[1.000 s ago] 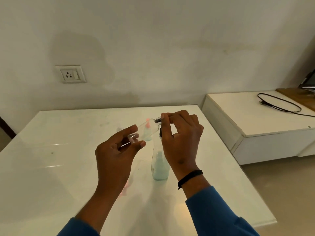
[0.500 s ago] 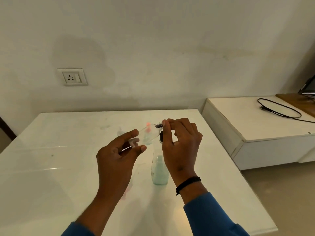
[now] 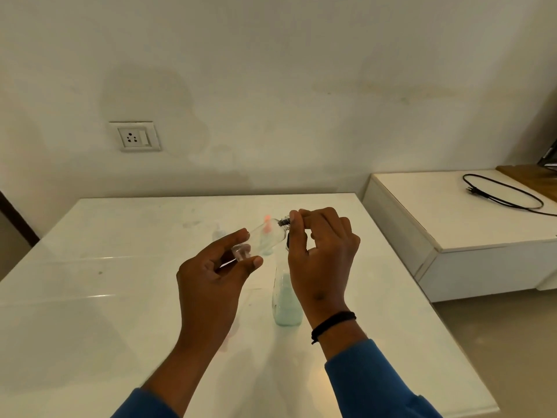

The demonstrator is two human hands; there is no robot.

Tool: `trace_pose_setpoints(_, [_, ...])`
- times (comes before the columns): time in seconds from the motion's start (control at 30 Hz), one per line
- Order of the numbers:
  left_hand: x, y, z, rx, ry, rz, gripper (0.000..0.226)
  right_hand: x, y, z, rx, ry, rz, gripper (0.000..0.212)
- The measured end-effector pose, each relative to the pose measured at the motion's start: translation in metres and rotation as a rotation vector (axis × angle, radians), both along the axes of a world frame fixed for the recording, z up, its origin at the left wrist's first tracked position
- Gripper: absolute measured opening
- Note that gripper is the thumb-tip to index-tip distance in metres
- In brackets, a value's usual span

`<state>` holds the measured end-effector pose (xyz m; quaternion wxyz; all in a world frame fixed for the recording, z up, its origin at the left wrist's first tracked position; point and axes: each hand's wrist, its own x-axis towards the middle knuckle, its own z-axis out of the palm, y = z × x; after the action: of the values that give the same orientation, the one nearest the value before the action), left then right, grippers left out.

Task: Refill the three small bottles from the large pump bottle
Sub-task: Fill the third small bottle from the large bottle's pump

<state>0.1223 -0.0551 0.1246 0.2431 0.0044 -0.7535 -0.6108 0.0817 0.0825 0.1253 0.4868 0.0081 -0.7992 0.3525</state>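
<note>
Change: none I can see, grips unmoved | left hand (image 3: 217, 276) holds small clear plastic bottle (image 3: 265, 236) tilted | right hand (image 3: 319, 251) pinches its dark threaded neck (image 3: 283, 221) | uncapping unfinished, filling not begun.

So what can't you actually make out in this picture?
- Head view: the large bottle's pump top is hidden behind the right hand.
- The small clear bottle's cap sits under that hand's fingertips; on or off is unclear.
- The far bottles on the table are blurred, partly behind the left hand.
</note>
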Motion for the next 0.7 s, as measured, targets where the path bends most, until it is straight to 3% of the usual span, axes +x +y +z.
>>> trace_pose_setpoints(0.7, [0.000,0.001,-0.002,-0.011,0.018,-0.020,0.046,0.002,-0.003,-0.002,-0.022,-0.003,0.005,0.028])
